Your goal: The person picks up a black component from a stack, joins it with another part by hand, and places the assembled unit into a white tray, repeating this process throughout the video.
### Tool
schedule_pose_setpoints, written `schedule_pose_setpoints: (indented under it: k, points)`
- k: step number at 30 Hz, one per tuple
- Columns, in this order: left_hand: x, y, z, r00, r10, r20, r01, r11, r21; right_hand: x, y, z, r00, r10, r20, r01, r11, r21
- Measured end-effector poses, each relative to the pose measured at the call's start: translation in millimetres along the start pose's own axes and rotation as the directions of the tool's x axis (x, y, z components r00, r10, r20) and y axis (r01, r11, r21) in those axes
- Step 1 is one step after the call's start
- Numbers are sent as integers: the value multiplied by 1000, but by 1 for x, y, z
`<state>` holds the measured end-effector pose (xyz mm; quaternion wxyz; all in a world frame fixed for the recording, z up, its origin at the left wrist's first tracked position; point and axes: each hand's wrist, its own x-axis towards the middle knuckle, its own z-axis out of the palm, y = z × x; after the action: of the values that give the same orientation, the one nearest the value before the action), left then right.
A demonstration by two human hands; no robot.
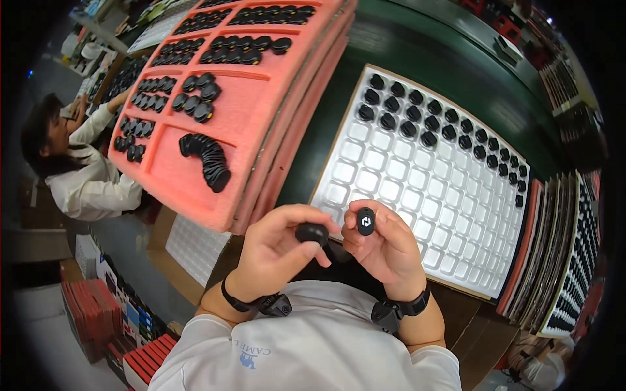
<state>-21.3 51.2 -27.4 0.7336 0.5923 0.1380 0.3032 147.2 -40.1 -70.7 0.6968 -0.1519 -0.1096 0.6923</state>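
Note:
My left hand (280, 244) is closed around a round black piece (312, 233), pinched between thumb and fingers. Close beside it, my right hand (386, 251) grips a small oval black piece (366, 221) with a white mark on its face. The two pieces are held apart, in front of my chest. Beyond my hands lies a white tray (385, 171) with rows of square pockets; black pieces (428, 138) fill its far rows. At the left a pink foam tray (251, 104) carries groups of round black parts, with a curved row of black discs (207, 159) in its nearest compartment.
More pink foam trays (287, 153) are stacked beneath the top one. At the right stands a stack of trays (544, 241) on edge. A co-worker (81, 163) in a white top works at far left. Red trays (94, 316) are piled at lower left. The table (417, 45) is dark green.

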Motion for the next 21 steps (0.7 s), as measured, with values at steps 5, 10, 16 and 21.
schedule_pose_setpoints:
  k: [5,10,16,21]
  points:
    - [8,-15,10,952,-298,-70,258,905,-339,-11,-3,-7,998,-46,-43,46,999,15]
    - [11,-29,14,986,-156,-59,142,971,-190,-20,-5,-1,956,-270,-118,201,890,-408]
    - [8,-34,12,999,33,-29,-32,999,32,-18,-12,12,863,-423,277,405,252,-879]
    - [8,-30,13,990,136,48,-144,947,288,-14,-9,8,864,-409,293,409,234,-882]
